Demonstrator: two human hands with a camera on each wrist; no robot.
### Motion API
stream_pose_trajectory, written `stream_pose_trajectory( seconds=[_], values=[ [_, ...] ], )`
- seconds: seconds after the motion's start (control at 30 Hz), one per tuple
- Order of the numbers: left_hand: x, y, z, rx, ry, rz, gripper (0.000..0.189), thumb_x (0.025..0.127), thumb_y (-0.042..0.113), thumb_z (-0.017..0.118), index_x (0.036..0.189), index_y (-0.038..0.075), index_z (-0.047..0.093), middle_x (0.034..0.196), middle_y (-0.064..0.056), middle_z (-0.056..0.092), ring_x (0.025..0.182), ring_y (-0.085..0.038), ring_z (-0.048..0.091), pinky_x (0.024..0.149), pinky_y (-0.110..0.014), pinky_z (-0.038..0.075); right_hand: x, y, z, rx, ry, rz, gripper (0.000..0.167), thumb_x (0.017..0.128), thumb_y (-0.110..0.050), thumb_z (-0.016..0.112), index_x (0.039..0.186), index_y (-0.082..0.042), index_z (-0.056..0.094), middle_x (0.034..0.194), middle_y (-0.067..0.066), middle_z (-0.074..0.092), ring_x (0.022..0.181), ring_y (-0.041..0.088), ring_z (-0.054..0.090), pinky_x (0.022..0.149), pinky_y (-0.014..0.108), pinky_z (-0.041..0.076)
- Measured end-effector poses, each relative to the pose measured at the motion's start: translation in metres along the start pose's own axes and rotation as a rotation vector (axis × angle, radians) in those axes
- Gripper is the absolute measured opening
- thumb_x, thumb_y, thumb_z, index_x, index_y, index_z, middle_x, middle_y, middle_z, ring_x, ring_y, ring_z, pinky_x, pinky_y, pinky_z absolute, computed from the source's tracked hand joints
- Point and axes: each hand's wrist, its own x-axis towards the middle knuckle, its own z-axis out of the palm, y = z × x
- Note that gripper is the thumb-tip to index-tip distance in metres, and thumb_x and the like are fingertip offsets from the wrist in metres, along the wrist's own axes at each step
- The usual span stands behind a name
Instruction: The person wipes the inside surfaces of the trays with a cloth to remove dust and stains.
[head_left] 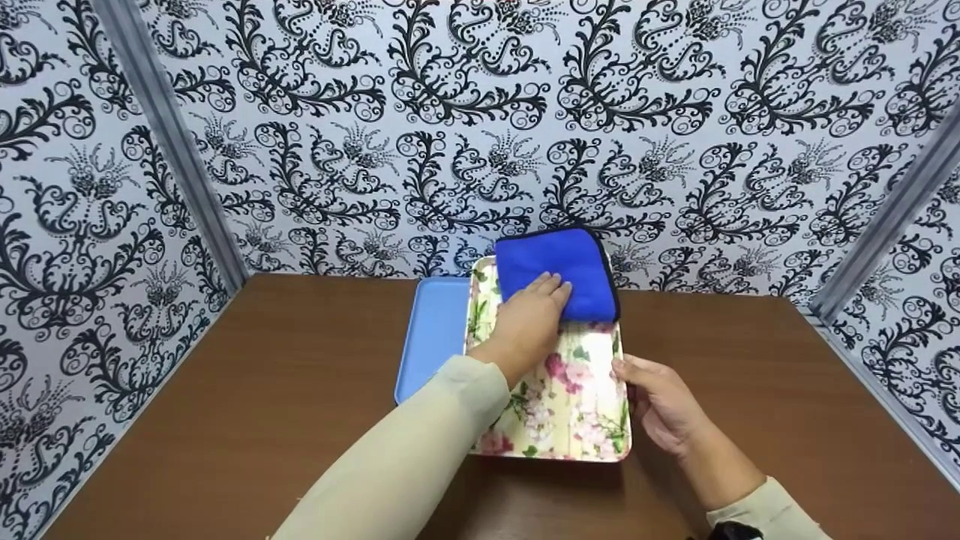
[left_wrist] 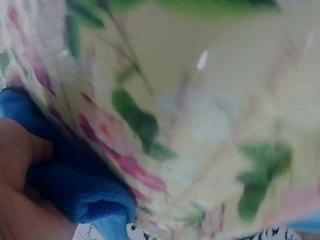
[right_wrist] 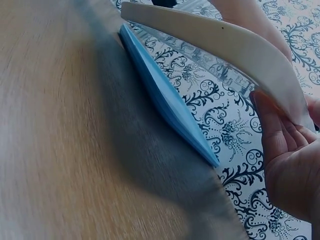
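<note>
A floral tray (head_left: 540, 405) with a pale rim is held up off the table, partly over a light blue tray (head_left: 431, 337). My right hand (head_left: 667, 405) grips its right edge, thumb on top and fingers underneath; the right wrist view shows the floral tray's cream underside (right_wrist: 200, 32) above the blue tray (right_wrist: 165, 95). On the floral tray's far part lies a folded blue cloth (head_left: 559, 262) with dark edging. My left hand (head_left: 529, 322) presses on this cloth with fingers extended. In the left wrist view, the cloth (left_wrist: 80, 185) bunches beside the left hand (left_wrist: 25, 200).
The brown wooden table (head_left: 300, 360) spreads out on both sides of the trays. Behind it stands a white wall (head_left: 360, 150) with black scroll patterns, and similar panels close off the left and right sides.
</note>
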Motion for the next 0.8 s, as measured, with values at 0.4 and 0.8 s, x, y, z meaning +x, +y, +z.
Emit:
stream_pose_trajectory(
  seconds=[0.4, 0.8],
  values=[
    [0.001, 0.019, -0.004, -0.078, 0.040, 0.075, 0.054, 0.106, 0.022, 0.057, 0.157, 0.015, 0.044, 0.166, -0.004, 0.039, 0.156, -0.020, 0.036, 0.129, -0.035, 0.027, 0.000, 0.000, -0.001, -0.003, -0.009, -0.005, 0.031, 0.109, -0.015, 0.047, 0.107, -0.018, 0.078, 0.098, -0.001, 0.080, 0.091, 0.012, 0.076, 0.083, 0.028, 0.063],
    [-0.010, -0.003, -0.007, 0.201, -0.096, 0.195, 0.061, 0.106, 0.016, 0.053, 0.162, 0.031, 0.032, 0.172, 0.002, 0.026, 0.161, -0.021, 0.024, 0.132, -0.043, 0.021, 0.001, 0.004, -0.001, 0.019, -0.011, 0.008, 0.031, 0.110, -0.015, 0.046, 0.106, -0.018, 0.077, 0.096, -0.003, 0.079, 0.089, 0.009, 0.074, 0.082, 0.028, 0.063]
  ],
)
